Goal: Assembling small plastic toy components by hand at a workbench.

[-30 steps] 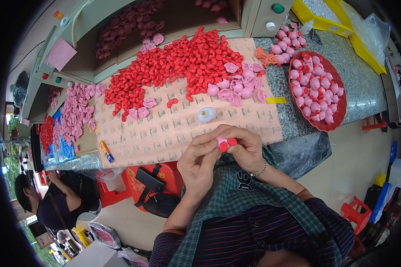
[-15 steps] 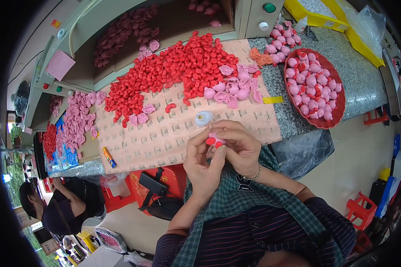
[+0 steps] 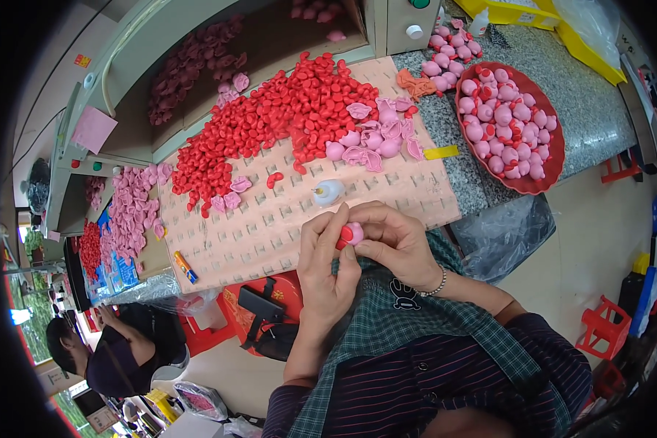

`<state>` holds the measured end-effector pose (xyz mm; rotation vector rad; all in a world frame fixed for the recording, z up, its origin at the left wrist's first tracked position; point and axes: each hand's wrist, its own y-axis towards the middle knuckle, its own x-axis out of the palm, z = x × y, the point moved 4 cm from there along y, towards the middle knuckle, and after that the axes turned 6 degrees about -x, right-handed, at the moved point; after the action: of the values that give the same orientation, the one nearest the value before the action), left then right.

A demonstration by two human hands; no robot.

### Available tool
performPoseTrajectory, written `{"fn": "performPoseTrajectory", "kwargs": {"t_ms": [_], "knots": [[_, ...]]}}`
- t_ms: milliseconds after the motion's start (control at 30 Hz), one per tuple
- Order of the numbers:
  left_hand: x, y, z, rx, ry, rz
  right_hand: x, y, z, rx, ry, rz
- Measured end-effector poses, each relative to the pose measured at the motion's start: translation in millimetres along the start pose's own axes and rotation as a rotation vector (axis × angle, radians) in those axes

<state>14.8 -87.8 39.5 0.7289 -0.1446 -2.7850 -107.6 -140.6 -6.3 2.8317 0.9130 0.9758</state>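
Between both hands, just off the table's front edge, is a small round pink toy piece with red parts (image 3: pixel 354 233). My left hand (image 3: pixel 321 274) pinches its left side with thumb and fingers. On the other side, the closed fingers of my right hand (image 3: pixel 400 244) grip it too. A small white squeeze bottle with a pointed tip (image 3: pixel 330 192) lies on the paper just beyond my fingers. Farther back spreads a large heap of red bean-shaped pieces (image 3: pixel 263 109). Hollow pink pieces and pink balls (image 3: pixel 376 139) lie at its right end, and one loose red piece (image 3: pixel 274 179) sits nearer.
A red bowl (image 3: pixel 561 157) filled with pink and red pieces stands at right. More pink figures (image 3: pixel 449 55) lie behind it, near yellow trays (image 3: pixel 591 47). A glue-stick-like tube (image 3: pixel 185 267) lies left. Another person (image 3: pixel 124 343) sits at far left; a red stool (image 3: pixel 604 327) stands right.
The pink toy piece has turned in my fingers, now showing more of its round pink side. Both hands stay closed on it. The whole view has shifted slightly.
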Motion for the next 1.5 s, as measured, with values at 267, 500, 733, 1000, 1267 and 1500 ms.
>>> {"fn": "performPoseTrajectory", "kwargs": {"t_ms": [267,500,733,1000,1267,1500], "knots": [[0,-8,-19,-0.336,-0.624,0.125,-15,4,7,0.203,0.273,-0.064],[6,-11,-24,-0.265,-0.733,0.091,-16,1,16,0.323,0.578,0.117],[5,-10,-11,-0.205,-0.586,0.071,-2,0,-3,0.161,0.214,0.054],[0,-12,-3,-0.148,-0.535,0.116,-1,2,-6,-0.03,0.046,-0.091],[2,-19,0,-0.161,-0.446,0.102,-2,0,-4,-0.126,-0.125,-0.177],[3,-21,2,-0.169,-0.5,0.111,0,1,-2,-0.155,-0.077,-0.133]]}}
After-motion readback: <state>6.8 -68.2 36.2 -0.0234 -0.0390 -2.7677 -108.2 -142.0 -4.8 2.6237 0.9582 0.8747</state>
